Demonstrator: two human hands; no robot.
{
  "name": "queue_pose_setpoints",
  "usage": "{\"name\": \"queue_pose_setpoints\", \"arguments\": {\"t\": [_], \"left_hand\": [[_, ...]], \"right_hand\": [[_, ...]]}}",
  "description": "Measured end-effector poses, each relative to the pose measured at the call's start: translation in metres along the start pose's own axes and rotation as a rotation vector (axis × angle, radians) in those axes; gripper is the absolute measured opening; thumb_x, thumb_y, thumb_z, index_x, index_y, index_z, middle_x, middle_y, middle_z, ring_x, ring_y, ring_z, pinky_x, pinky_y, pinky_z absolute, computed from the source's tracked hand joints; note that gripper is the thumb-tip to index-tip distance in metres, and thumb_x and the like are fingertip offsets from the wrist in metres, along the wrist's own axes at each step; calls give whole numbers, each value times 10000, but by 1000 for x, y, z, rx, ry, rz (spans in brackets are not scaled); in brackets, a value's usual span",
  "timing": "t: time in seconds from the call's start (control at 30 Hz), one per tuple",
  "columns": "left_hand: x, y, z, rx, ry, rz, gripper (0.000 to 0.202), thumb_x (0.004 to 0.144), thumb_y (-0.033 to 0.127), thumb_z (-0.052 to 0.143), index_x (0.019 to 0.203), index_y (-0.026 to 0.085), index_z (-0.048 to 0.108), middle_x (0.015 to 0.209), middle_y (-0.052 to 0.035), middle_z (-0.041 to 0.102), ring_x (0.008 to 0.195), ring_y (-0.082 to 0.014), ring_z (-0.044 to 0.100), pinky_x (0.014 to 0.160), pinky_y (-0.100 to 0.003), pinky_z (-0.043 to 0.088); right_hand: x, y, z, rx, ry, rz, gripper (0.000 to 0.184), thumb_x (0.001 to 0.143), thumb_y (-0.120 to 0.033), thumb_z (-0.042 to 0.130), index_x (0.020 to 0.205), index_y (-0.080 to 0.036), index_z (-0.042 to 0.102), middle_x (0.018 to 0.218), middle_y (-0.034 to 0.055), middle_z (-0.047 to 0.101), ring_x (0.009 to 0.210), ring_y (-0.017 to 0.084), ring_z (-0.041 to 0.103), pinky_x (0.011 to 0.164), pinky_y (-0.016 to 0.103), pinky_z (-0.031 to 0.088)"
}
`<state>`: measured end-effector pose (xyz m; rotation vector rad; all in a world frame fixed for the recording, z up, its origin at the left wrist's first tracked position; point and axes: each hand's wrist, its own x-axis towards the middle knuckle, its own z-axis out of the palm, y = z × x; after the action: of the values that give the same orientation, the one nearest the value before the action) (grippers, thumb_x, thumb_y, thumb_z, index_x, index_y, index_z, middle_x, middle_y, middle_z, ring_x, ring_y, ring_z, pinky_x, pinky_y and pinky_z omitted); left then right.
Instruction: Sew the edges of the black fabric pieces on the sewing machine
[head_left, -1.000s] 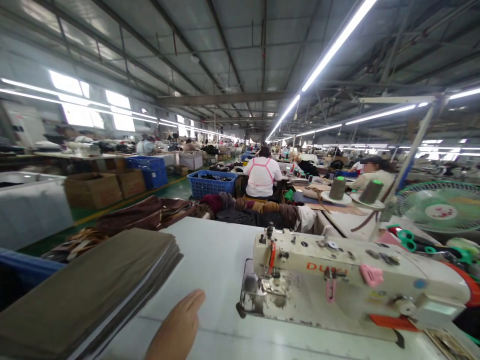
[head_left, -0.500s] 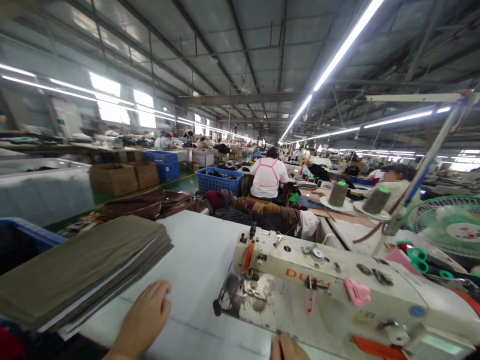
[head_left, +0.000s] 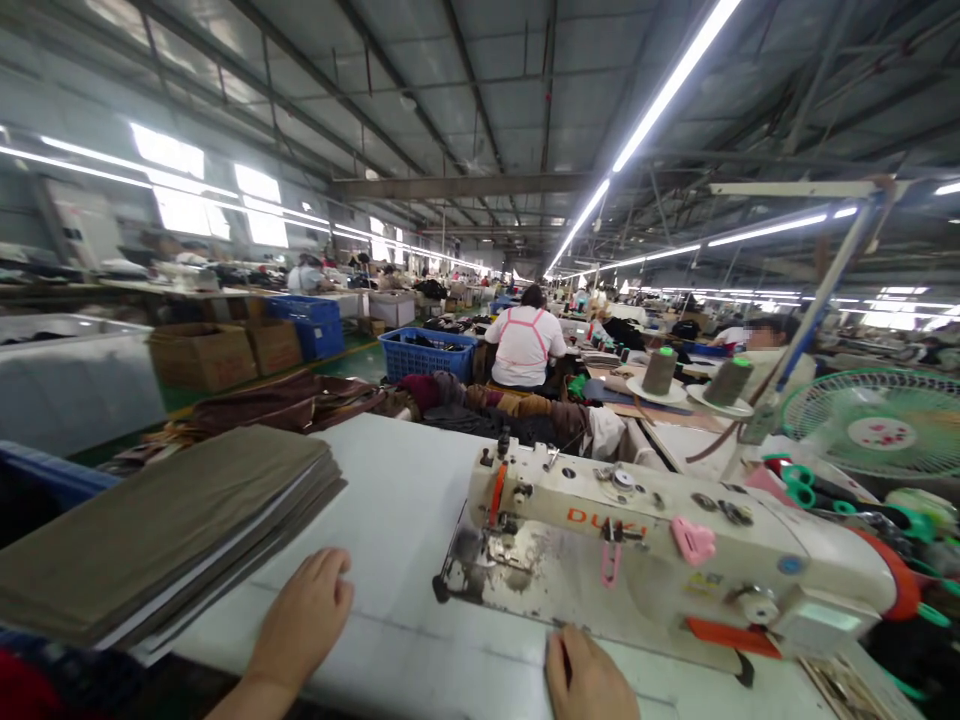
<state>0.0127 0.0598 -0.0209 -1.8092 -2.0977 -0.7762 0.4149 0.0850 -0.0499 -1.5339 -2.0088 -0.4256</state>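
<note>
My left hand [head_left: 306, 612] rests on the pale table top [head_left: 397, 540], back upward, with the fingers loosely bent and nothing visible in them. To its left lies a stack of folded olive-grey fabric pieces [head_left: 172, 510], with white layers showing along the edge. Near the front edge of a white sewing machine [head_left: 585, 540], my right hand [head_left: 589, 675] lies on the table; its thumb stands apart from the bent fingers and I see nothing held. The machine's needle area and worn metal plate [head_left: 480, 570] lie between and beyond my hands.
Two thread cones [head_left: 658, 372] stand behind the machine, beside a green fan [head_left: 881, 425]. Brown and dark cloth [head_left: 292, 405] is heaped past the table's far edge. A blue crate [head_left: 427, 355] and a seated person [head_left: 523, 345] are further back.
The view has shifted right. My right hand has come further into view along the machine's front edge. My left hand stays beside the fabric stack, which has not moved.
</note>
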Motion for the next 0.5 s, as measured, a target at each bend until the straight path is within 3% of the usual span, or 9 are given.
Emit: {"name": "queue_pose_setpoints", "arguments": {"t": [0.13,0.23,0.37,0.5], "left_hand": [[-2,-4,2,-56,59,38,180,847,139,420,908,230,563,929,-52,655,942,-245,624,901,-400,492],[3,-9,-10,-66,142,145,263,845,114,415,1021,209,586,1032,-77,673,1045,-253,630,993,-409,482],[34,-31,-60,96,147,228,361,844,178,482,1189,178,585,1204,-129,649,1167,-320,587,1078,-493,421],[80,-79,-120,196,64,79,303,827,267,512,1083,149,625,1063,-148,675,1061,-336,608,1004,-481,464]], "right_hand": [[0,-2,-4,-11,-21,56,406,1041,-352,334,839,-225,662,731,35,713,656,166,694,636,259,471],[3,-4,-10,-11,-78,115,392,1025,-369,353,826,-235,663,721,26,717,647,170,694,614,267,458],[9,-9,-23,13,-201,171,360,1003,-397,380,845,-249,667,754,19,733,694,183,715,619,275,456],[14,-13,-36,11,-291,240,378,978,-446,372,859,-251,673,780,50,742,717,217,719,635,299,457]]}}
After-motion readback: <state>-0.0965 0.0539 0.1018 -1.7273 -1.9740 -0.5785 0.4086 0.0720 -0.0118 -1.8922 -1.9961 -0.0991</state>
